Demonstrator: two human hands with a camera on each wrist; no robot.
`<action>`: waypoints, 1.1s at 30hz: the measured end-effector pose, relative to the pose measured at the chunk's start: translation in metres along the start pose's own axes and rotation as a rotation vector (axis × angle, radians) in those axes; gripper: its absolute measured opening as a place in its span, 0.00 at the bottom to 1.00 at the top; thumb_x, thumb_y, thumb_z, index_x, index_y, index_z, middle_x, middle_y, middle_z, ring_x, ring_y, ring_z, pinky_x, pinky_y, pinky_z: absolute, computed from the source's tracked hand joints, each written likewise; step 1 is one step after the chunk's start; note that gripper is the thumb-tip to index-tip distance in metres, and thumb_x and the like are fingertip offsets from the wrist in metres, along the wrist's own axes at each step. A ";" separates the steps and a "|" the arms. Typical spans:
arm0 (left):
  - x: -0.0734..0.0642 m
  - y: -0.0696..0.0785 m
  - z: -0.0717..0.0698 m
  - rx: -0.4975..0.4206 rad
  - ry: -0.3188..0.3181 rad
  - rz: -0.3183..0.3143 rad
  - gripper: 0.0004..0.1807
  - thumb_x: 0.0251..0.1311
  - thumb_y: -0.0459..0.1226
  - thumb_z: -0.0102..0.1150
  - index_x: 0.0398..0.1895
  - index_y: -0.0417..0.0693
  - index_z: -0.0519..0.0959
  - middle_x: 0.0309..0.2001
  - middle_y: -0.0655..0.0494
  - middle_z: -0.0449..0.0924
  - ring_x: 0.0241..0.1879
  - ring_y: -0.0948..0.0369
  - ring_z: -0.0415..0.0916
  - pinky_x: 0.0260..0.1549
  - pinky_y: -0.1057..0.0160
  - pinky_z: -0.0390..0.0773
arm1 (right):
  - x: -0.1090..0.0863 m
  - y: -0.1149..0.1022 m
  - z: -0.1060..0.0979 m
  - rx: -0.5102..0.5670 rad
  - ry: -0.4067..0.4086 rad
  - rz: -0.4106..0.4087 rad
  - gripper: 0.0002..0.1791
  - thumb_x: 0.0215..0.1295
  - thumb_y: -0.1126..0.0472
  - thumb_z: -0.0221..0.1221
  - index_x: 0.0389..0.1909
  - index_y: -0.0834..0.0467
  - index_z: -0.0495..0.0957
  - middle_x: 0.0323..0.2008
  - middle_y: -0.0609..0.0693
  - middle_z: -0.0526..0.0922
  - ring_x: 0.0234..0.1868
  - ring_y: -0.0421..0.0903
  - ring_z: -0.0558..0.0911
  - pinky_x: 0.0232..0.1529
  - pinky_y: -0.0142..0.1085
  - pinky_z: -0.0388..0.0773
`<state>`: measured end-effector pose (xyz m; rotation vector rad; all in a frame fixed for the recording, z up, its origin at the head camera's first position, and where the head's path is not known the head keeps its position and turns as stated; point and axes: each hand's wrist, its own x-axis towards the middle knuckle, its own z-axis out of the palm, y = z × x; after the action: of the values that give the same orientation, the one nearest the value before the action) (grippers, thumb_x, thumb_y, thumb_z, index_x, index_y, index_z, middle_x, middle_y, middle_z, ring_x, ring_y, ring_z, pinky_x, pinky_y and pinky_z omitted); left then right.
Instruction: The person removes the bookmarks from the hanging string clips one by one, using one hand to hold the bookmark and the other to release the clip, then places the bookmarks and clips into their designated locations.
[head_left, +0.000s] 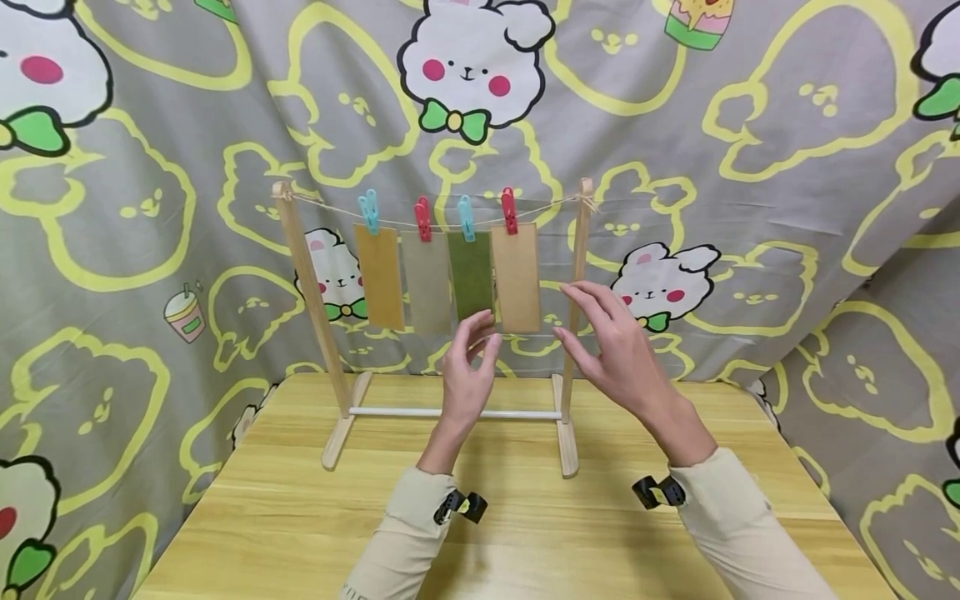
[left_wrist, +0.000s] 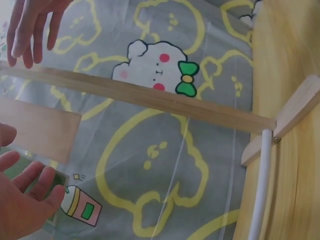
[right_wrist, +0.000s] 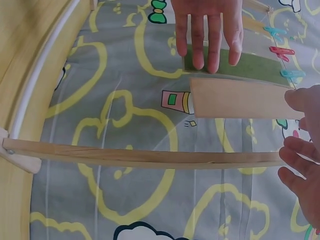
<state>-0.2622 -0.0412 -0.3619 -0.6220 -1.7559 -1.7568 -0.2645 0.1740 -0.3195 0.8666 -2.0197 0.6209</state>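
Several rectangular cards hang side by side from a string on a wooden stand: a mustard card (head_left: 380, 279), a grey-beige card (head_left: 427, 283), a green card (head_left: 471, 275) and a tan card (head_left: 519, 279). Each hangs from a clothespin, blue or red in turn; a red clothespin (head_left: 509, 210) holds the tan card. My left hand (head_left: 467, 375) is just below and in front of the green card, fingers loosely bent and holding nothing. Beside the right post (head_left: 577, 275), my right hand (head_left: 618, 350) is raised with thumb and fingers apart, to the right of the tan card.
The stand has a left post (head_left: 315, 308), wooden feet and a white crossbar (head_left: 405, 412) low between them. It stands on a wood-grain table (head_left: 300, 533). A grey patterned curtain (head_left: 652, 67) surrounds the table at the back and sides.
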 end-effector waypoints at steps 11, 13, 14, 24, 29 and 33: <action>0.008 -0.037 0.007 -0.019 0.023 -0.013 0.21 0.69 0.24 0.58 0.63 0.26 0.72 0.58 0.27 0.77 0.56 0.34 0.77 0.58 0.37 0.76 | 0.013 0.000 -0.002 -0.020 -0.009 -0.031 0.32 0.63 0.64 0.70 0.68 0.62 0.74 0.61 0.61 0.77 0.62 0.58 0.75 0.61 0.55 0.76; 0.008 -0.041 0.007 -0.024 0.025 -0.019 0.21 0.69 0.26 0.59 0.63 0.28 0.73 0.58 0.30 0.78 0.56 0.36 0.78 0.58 0.39 0.77 | 0.015 0.000 -0.002 -0.025 -0.014 -0.032 0.32 0.63 0.63 0.70 0.68 0.62 0.74 0.61 0.61 0.77 0.63 0.59 0.75 0.61 0.55 0.75; 0.008 -0.042 0.007 -0.028 0.025 -0.020 0.20 0.69 0.26 0.60 0.63 0.30 0.73 0.58 0.32 0.78 0.56 0.38 0.78 0.58 0.41 0.77 | 0.016 -0.001 -0.002 -0.028 -0.019 -0.031 0.32 0.64 0.62 0.70 0.68 0.62 0.74 0.61 0.61 0.77 0.63 0.59 0.75 0.62 0.55 0.75; 0.012 -0.046 0.009 -0.058 0.022 -0.013 0.18 0.70 0.30 0.61 0.60 0.33 0.76 0.57 0.37 0.80 0.56 0.43 0.78 0.59 0.46 0.79 | 0.023 -0.001 -0.002 -0.041 -0.033 -0.038 0.31 0.64 0.61 0.70 0.67 0.64 0.74 0.61 0.61 0.76 0.63 0.59 0.74 0.63 0.55 0.75; 0.012 -0.048 0.011 -0.061 0.014 -0.018 0.18 0.70 0.29 0.61 0.60 0.30 0.75 0.58 0.37 0.79 0.58 0.42 0.77 0.59 0.42 0.78 | 0.027 -0.002 -0.003 -0.040 -0.042 -0.033 0.31 0.65 0.62 0.70 0.67 0.63 0.74 0.62 0.61 0.76 0.63 0.58 0.75 0.63 0.54 0.75; 0.013 -0.048 0.012 -0.061 0.010 -0.035 0.18 0.70 0.29 0.61 0.60 0.31 0.75 0.58 0.39 0.79 0.58 0.43 0.76 0.60 0.42 0.77 | 0.030 -0.003 -0.004 -0.040 -0.043 -0.032 0.31 0.65 0.62 0.69 0.68 0.63 0.74 0.62 0.61 0.76 0.63 0.58 0.75 0.63 0.54 0.75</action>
<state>-0.3053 -0.0314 -0.3878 -0.6103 -1.7221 -1.8403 -0.2726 0.1639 -0.2917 0.8940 -2.0454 0.5468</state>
